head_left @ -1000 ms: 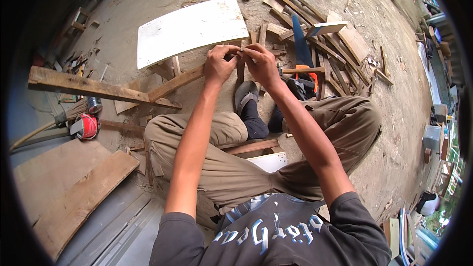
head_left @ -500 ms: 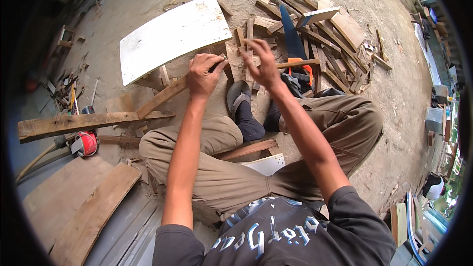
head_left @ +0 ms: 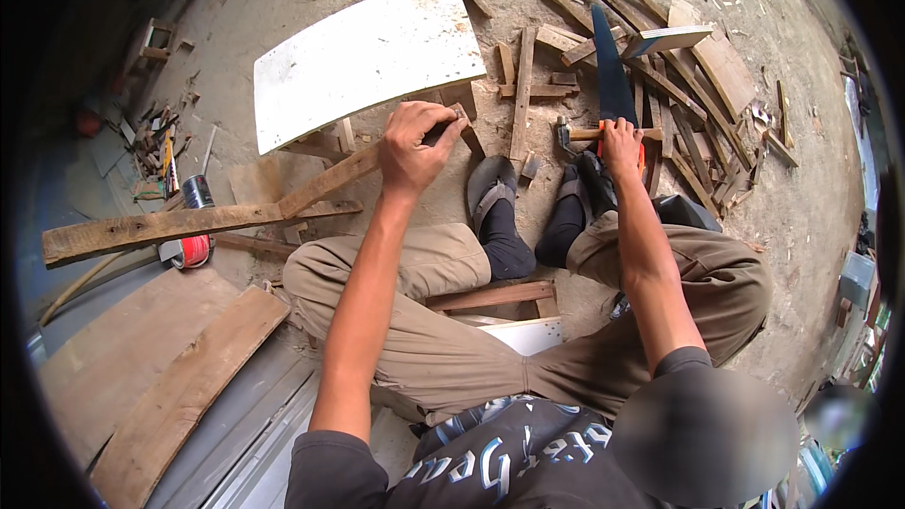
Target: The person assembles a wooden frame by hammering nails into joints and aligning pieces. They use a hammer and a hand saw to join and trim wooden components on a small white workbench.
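Observation:
My left hand (head_left: 415, 153) is closed around the upper end of a wooden batten (head_left: 332, 183), just below the edge of a white board (head_left: 370, 58). The batten slants down to the left and meets a longer rough wooden bar (head_left: 156, 228). Farther right, my right hand (head_left: 622, 147) has its fingers wrapped over the wooden handle of a hammer (head_left: 586, 134). The hammer's metal head points left. Beneath that hand lies a handsaw (head_left: 613, 71) with a dark blade; its orange handle is partly hidden.
Scrap wood (head_left: 698, 99) is heaped at the far right. A red spool-like object (head_left: 193, 251) and a dark can (head_left: 197, 192) stand at left. Brown planks (head_left: 189, 396) lie at lower left. Between my legs is a small wooden frame (head_left: 495, 296).
My right hand has moved right and nearer, from hovering with fingers apart to gripping the hammer handle. The left hand keeps its hold on the batten. The whole view has shifted slightly.

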`<state>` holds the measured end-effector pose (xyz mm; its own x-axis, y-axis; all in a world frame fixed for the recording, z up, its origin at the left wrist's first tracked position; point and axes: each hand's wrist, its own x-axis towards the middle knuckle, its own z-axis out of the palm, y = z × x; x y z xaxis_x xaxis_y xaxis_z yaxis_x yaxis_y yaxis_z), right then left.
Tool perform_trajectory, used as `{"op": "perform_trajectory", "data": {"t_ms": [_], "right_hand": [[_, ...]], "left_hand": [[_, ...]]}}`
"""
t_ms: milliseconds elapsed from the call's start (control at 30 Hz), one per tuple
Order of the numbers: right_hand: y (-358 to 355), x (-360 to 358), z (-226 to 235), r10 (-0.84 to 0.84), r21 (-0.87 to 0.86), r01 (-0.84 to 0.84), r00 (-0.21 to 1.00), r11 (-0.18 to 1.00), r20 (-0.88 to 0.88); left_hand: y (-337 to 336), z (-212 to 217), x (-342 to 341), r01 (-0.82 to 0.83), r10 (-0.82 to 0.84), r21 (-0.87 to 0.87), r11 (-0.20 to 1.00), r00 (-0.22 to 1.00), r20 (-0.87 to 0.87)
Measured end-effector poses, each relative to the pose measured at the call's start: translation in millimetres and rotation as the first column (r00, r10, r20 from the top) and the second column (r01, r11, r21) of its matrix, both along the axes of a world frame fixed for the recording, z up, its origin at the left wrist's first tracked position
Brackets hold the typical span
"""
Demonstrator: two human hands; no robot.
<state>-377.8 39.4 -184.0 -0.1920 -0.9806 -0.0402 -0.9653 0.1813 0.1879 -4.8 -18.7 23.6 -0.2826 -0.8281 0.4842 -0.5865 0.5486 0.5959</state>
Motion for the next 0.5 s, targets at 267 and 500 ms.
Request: {"op": "perform_trajectory", "data": {"t_ms": [267,500], "right_hand": [[-3.0,-10.6,44.3,0.250,0.143,-0.268,0.959,0.953,0.134],[5.2,32.4,148.3,-0.068,0.019,0.077,0.709,0.997,0.702]], "left_hand": [[4.6,-0.2,-0.7,-0.009,0.010,0.012,1.000,1.000,-0.019],[7.2,-2.3,-0.5,-0.021,0.020,-0.026,0.999,0.998,-0.056]]}}
